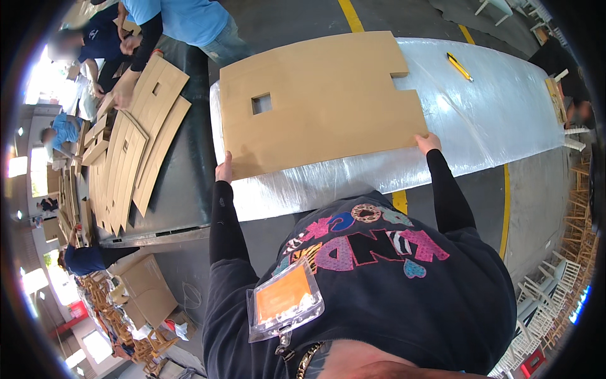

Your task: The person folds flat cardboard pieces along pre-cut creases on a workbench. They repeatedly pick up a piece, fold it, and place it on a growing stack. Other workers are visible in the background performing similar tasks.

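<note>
A large flat brown cardboard sheet (322, 95) lies over a table wrapped in clear plastic film (492, 120). It has a small square hole near its left side and a notch cut into its right edge. My left hand (224, 168) grips its near left corner, thumb up along the edge. At the near right corner, my right hand (428, 143) is closed on the same sheet. Both of my forearms wear black sleeves. Beyond the sheet's right edge, a yellow utility knife (459, 67) rests on the film.
To the left, a dark table (183, 151) bears several overlapping cut cardboard pieces (136, 148). A person in a light blue shirt (183, 22) reaches over them, beside another in dark clothing. A cardboard box (145, 290) stands lower left. Stacked white chairs (543, 303) line the right side.
</note>
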Action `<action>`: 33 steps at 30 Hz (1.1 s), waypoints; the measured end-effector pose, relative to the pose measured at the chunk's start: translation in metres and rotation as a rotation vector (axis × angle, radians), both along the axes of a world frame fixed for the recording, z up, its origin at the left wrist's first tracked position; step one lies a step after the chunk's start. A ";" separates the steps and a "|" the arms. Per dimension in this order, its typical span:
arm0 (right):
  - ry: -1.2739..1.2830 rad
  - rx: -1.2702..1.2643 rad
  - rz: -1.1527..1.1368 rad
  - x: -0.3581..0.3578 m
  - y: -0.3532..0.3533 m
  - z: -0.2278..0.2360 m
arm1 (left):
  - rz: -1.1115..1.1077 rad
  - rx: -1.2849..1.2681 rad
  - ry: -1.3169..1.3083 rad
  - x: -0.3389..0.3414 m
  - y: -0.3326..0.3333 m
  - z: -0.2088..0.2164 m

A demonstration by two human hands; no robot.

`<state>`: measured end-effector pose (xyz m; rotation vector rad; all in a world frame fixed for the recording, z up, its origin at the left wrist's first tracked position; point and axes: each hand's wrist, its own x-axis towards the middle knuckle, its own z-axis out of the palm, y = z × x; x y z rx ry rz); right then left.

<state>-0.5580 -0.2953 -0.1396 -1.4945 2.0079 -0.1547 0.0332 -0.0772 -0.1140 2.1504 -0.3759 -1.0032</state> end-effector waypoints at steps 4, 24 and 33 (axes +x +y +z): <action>0.008 -0.004 0.043 -0.004 -0.002 0.010 | 0.068 0.017 -0.099 -0.001 0.005 0.004; 0.064 0.031 0.010 0.000 -0.009 -0.001 | -0.117 0.207 -0.188 -0.009 0.008 0.000; 0.080 0.026 0.036 -0.019 -0.007 0.018 | -0.167 0.396 -0.341 -0.013 0.009 0.022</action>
